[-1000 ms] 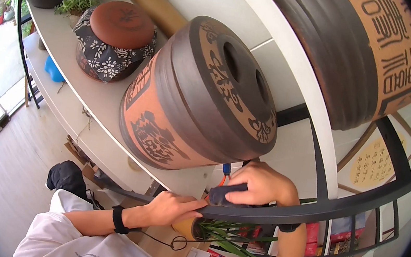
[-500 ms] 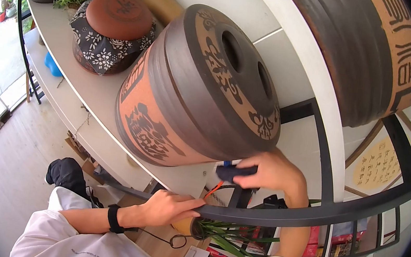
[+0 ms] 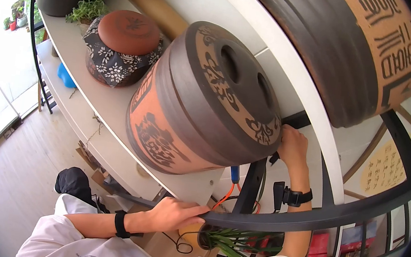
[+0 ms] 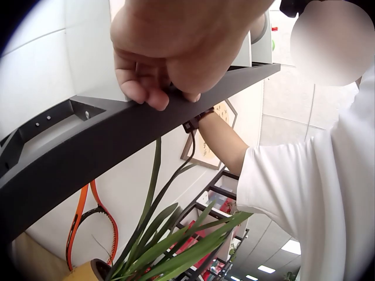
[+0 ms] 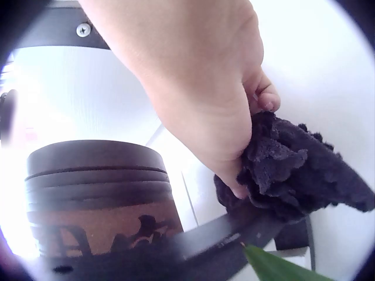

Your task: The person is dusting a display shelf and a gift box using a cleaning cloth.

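My right hand (image 3: 293, 143) reaches behind the large brown clay jar (image 3: 196, 103), beside its lid end. In the right wrist view it grips a crumpled dark cloth (image 5: 293, 167), which lies against a black metal bar (image 5: 228, 237) of the shelf frame. The jar hides most of the cloth from the head view. Lower down, my left hand (image 3: 172, 215) holds the curved black front rail (image 3: 277, 218). Its fingertips (image 4: 153, 98) curl over the rail's edge in the left wrist view.
A smaller jar with a red lid and flowered cloth (image 3: 125, 46) stands left of the big one. Another large jar (image 3: 331, 57) sits on the shelf above. Below the rail are a potted plant (image 3: 229, 241) and an orange racket (image 4: 76, 219).
My right hand has moved up from the front rail area with the cloth, to behind the jar's lid end. The left hand stays on the rail.
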`<move>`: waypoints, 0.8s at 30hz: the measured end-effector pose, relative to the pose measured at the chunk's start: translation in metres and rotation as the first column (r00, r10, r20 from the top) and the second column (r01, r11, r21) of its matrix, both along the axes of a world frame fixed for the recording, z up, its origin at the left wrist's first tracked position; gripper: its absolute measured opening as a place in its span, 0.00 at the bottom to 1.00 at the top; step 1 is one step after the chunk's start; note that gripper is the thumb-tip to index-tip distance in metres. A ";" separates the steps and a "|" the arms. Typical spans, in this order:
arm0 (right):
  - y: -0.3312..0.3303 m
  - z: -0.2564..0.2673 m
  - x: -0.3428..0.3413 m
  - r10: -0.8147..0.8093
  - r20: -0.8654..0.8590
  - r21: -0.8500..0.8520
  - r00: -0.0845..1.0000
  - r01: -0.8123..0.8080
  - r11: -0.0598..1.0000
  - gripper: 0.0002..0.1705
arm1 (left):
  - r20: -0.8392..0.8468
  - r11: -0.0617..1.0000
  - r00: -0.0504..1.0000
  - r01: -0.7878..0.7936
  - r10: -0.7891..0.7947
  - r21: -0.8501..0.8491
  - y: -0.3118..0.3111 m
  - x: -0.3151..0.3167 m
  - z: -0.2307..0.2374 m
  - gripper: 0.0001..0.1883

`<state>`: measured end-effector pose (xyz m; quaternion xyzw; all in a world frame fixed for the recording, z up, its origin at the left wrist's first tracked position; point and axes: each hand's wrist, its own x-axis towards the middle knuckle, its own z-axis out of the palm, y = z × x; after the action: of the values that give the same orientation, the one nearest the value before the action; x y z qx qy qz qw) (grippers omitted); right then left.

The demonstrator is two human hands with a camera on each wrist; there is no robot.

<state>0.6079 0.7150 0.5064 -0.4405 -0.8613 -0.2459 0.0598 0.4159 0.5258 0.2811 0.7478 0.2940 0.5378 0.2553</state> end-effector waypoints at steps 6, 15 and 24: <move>-0.031 -0.023 0.048 0.026 -0.053 0.123 0.998 -0.019 0.992 0.11 | -0.020 0.999 0.999 0.029 -0.030 -0.038 -0.002 0.003 0.003 0.18; -0.008 -0.030 0.027 0.013 -0.059 0.188 0.998 -0.002 0.982 0.16 | -0.070 0.994 0.997 0.024 -0.032 -0.104 -0.004 0.008 0.003 0.17; -0.001 -0.042 0.063 -0.003 -0.138 0.185 0.990 0.028 0.982 0.14 | -0.045 0.995 0.998 0.049 -0.053 -0.084 -0.003 0.008 0.001 0.17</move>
<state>0.6706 0.7138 0.4642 -0.4555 -0.8250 -0.2951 0.1577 0.4237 0.5224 0.2822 0.7562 0.3027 0.5009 0.2925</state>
